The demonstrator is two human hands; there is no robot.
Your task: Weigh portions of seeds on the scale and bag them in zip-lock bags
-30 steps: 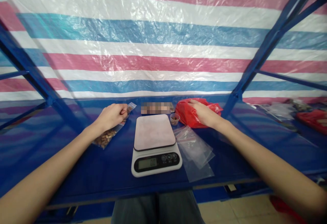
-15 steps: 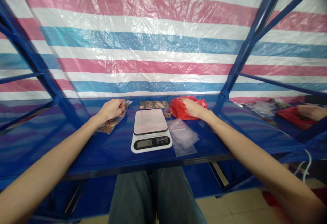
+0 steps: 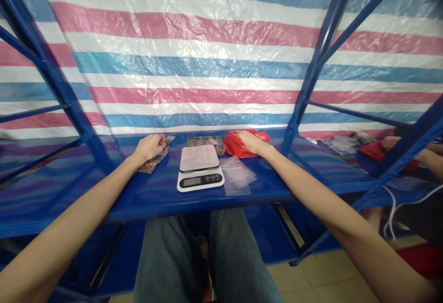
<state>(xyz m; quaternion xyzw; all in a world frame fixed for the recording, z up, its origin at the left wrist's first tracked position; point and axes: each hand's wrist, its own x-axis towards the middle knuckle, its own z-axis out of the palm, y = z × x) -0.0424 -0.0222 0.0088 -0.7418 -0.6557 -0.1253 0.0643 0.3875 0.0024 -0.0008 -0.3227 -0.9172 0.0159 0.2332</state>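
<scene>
My left hand (image 3: 151, 146) is closed in a fist at the edge of a clear zip bag (image 3: 148, 166) holding brown nut-like pieces. The bag lies on the blue shelf and sticks out on both sides of the fist. My right hand (image 3: 249, 141) reaches into the crumpled red plastic bag (image 3: 231, 146); its fingertips are hidden. Between my hands stands a white kitchen scale (image 3: 200, 160), its platform bare and its display too blurred to read. A small clear cup (image 3: 220, 150) sits between scale and red bag. Flat clear zip bags (image 3: 238, 178) lie right of the scale.
Behind the scale lies a flat rectangular thing (image 3: 204, 141) with a glossy top. Blue metal posts (image 3: 301, 88) rise at both sides, before a striped plastic sheet (image 3: 194, 81). At the right, another person's hand is by a second red bag (image 3: 374, 151). White cables (image 3: 392, 210) hang there.
The whole view has shifted, so the shelf items sit slightly higher and further left. My left fist stays on the zip bag, and my right hand stays in the red bag.
</scene>
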